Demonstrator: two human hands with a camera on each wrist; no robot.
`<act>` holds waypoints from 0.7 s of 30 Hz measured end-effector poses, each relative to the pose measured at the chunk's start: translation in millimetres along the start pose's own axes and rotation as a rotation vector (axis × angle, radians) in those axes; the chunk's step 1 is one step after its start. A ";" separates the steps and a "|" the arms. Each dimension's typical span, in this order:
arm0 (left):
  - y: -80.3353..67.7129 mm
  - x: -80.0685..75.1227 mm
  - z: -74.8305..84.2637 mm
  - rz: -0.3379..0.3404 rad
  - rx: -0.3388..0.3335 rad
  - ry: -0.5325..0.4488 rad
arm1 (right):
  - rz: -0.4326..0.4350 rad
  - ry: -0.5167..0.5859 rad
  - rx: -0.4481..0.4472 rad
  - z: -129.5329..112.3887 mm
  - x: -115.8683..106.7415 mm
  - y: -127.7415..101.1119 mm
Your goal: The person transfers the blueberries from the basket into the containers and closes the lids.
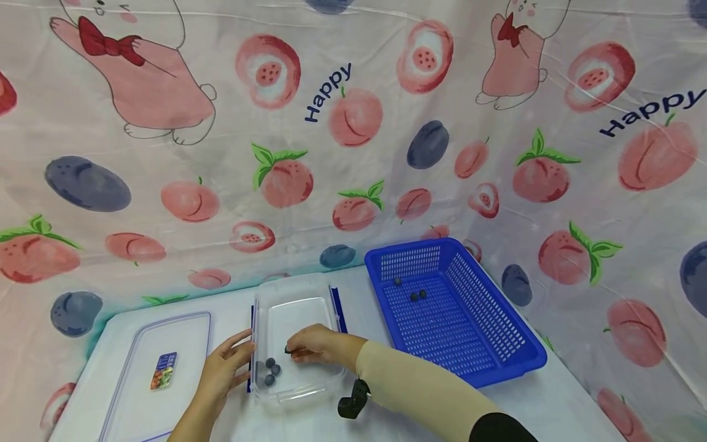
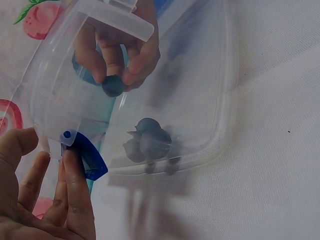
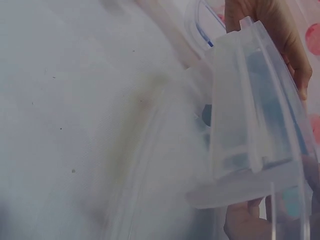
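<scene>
Left wrist: right fingers [image 2: 92, 59] barely apart around berry [image 2: 113, 87]

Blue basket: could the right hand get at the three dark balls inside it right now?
Probably, once freed: the right hand pinches another dark ball inside the clear container and would have to lift over its side wall. The blue basket is open on top, nothing covering its three dark balls.

A fruit-printed cloth [image 1: 226, 147] hangs — creased — behind a white table [image 1: 361, 307].
</scene>
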State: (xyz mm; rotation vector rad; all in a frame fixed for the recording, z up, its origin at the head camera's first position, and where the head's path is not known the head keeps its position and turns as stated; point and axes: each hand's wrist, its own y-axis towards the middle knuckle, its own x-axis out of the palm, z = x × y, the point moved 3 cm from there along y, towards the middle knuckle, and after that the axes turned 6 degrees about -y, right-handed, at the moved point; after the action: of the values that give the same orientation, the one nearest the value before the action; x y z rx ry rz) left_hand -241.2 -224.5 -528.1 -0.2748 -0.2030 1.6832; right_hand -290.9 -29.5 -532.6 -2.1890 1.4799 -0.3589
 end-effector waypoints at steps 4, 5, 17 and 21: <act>1.0 -0.6 0.2 0.002 0.000 0.000 | -0.001 -0.021 0.008 -0.3 2.3 1.1; 1.2 -0.8 0.0 0.003 -0.001 0.003 | 0.000 -0.023 0.009 0.1 3.1 1.1; 1.7 -0.8 -3.2 0.003 0.001 -0.005 | 0.023 0.003 -0.026 9.6 10.1 4.3; 2.2 -0.4 -1.8 0.002 0.006 -0.004 | 0.036 -0.008 -0.027 9.3 10.3 4.3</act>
State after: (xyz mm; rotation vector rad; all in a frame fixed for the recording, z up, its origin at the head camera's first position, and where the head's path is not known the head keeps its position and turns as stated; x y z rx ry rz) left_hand -242.7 -225.2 -530.5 -0.2669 -0.2009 1.6866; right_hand -286.2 -38.1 -543.2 -2.1792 1.5266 -0.3199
